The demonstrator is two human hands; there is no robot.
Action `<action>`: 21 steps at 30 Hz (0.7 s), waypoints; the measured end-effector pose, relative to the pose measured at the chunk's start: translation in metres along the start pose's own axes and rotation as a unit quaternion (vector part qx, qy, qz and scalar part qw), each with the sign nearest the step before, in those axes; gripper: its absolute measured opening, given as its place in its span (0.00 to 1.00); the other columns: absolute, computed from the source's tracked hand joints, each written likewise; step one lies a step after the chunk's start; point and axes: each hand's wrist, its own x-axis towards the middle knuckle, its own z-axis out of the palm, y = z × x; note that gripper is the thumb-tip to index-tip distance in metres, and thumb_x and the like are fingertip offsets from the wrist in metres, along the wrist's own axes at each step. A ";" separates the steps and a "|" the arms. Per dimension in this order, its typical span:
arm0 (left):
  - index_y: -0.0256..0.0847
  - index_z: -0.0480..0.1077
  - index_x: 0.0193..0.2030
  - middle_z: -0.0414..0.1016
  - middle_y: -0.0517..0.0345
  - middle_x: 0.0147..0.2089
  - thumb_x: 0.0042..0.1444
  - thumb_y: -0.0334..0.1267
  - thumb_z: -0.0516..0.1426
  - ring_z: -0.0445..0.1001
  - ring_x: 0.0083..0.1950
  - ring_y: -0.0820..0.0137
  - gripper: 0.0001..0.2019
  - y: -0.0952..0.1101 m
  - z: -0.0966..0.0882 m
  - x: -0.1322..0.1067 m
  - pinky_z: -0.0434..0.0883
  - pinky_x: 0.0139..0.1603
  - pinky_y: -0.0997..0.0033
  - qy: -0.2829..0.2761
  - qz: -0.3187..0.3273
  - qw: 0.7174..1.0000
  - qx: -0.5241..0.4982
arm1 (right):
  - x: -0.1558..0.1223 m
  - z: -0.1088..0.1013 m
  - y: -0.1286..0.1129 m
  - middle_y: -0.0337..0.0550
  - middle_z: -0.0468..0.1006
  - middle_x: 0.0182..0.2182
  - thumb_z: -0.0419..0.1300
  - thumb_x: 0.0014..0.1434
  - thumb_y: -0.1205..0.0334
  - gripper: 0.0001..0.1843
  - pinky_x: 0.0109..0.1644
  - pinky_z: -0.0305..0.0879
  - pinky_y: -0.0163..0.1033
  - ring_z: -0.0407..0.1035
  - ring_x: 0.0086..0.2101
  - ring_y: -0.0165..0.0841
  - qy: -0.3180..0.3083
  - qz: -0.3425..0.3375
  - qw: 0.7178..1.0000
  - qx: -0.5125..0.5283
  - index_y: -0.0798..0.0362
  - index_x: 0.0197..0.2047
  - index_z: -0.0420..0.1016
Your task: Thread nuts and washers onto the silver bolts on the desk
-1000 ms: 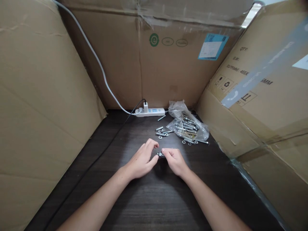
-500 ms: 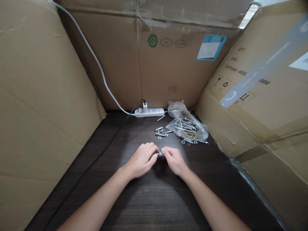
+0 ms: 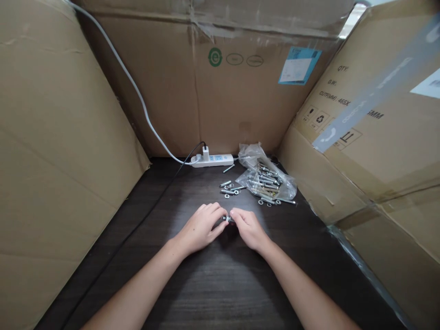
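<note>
Between my hands, low over the dark table, is a small metal bolt [image 3: 231, 219] lying roughly level. A nut [image 3: 227, 219] sits around it near its left end. My right hand [image 3: 248, 227] is closed in a pinch on the right part of the bolt, its fingers hiding that end. From the other side, the thumb and forefinger of my left hand [image 3: 205, 228] close about the nut. Beyond the hands lie loose metal sleeves [image 3: 227, 192] and washers [image 3: 227, 196].
A clear plastic bag [image 3: 250, 156] full of bolts lies at the back right, with several washers [image 3: 260, 202] in front. Behind stands a white power strip [image 3: 220, 160] with a black cable [image 3: 151, 208] crossing the table's left side. Cardboard walls [image 3: 165, 91] enclose the table.
The left thumb and forefinger have shifted slightly around the nut. The right hand keeps its pinch on the bolt. The whole view has moved a little.
</note>
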 end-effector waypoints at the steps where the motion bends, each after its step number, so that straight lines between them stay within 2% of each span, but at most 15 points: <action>1: 0.42 0.64 0.43 0.68 0.56 0.41 0.62 0.39 0.49 0.67 0.42 0.66 0.07 -0.001 0.000 0.000 0.63 0.43 0.66 0.006 -0.008 1.000 -0.006 | 0.000 -0.002 -0.002 0.34 0.62 0.21 0.45 0.63 0.57 0.17 0.30 0.51 0.33 0.57 0.25 0.28 -0.005 -0.005 1.000 -0.004 0.53 0.23 0.60; 4: 0.42 0.63 0.48 0.68 0.55 0.44 0.61 0.38 0.50 0.67 0.45 0.65 0.09 -0.007 0.001 0.000 0.64 0.45 0.65 0.031 -0.039 0.998 -0.026 | 0.003 -0.016 -0.003 0.34 0.65 0.23 0.47 0.61 0.61 0.11 0.31 0.52 0.33 0.60 0.26 0.29 0.012 -0.009 0.999 -0.031 0.53 0.29 0.64; 7: 0.42 0.63 0.47 0.67 0.54 0.44 0.61 0.37 0.50 0.67 0.45 0.65 0.09 -0.012 0.003 0.000 0.65 0.45 0.64 0.030 -0.061 0.997 -0.025 | 0.016 -0.047 0.005 0.36 0.67 0.25 0.46 0.61 0.60 0.10 0.32 0.54 0.34 0.62 0.27 0.31 0.106 -0.002 0.990 -0.096 0.53 0.36 0.66; 10: 0.42 0.64 0.44 0.67 0.55 0.43 0.60 0.36 0.49 0.67 0.44 0.65 0.07 -0.015 0.004 -0.001 0.65 0.45 0.64 0.015 -0.061 0.998 -0.013 | 0.037 -0.091 0.022 0.44 0.72 0.35 0.48 0.60 0.59 0.11 0.40 0.58 0.38 0.65 0.35 0.37 0.199 -0.018 0.958 -0.208 0.54 0.41 0.67; 12: 0.42 0.64 0.43 0.67 0.55 0.42 0.60 0.35 0.49 0.66 0.44 0.65 0.07 -0.015 0.004 -0.001 0.65 0.45 0.64 0.010 -0.059 0.998 -0.008 | 0.055 -0.118 0.037 0.49 0.72 0.38 0.48 0.59 0.61 0.11 0.45 0.58 0.42 0.65 0.40 0.41 0.247 -0.020 0.924 -0.292 0.55 0.40 0.69; 14: 0.42 0.64 0.42 0.67 0.56 0.42 0.60 0.35 0.49 0.66 0.44 0.65 0.06 -0.016 0.004 -0.001 0.64 0.45 0.64 0.009 -0.058 0.998 -0.004 | 0.071 -0.138 0.052 0.52 0.72 0.40 0.49 0.58 0.63 0.12 0.48 0.58 0.45 0.64 0.42 0.43 0.254 0.000 0.907 -0.337 0.56 0.41 0.70; 16: 0.42 0.64 0.41 0.67 0.56 0.41 0.60 0.34 0.49 0.66 0.43 0.65 0.06 -0.017 0.004 -0.001 0.64 0.45 0.64 0.010 -0.058 0.998 -0.002 | 0.086 -0.147 0.065 0.53 0.73 0.41 0.50 0.57 0.65 0.12 0.50 0.57 0.46 0.64 0.44 0.43 0.225 0.032 0.910 -0.347 0.56 0.41 0.72; 21: 0.42 0.64 0.39 0.67 0.57 0.41 0.60 0.33 0.48 0.65 0.43 0.66 0.05 -0.020 0.004 -0.002 0.64 0.44 0.65 0.014 -0.060 0.998 -0.003 | 0.109 -0.146 0.081 0.47 0.76 0.40 0.51 0.55 0.69 0.13 0.48 0.61 0.41 0.68 0.42 0.38 0.180 0.055 0.928 -0.321 0.54 0.40 0.74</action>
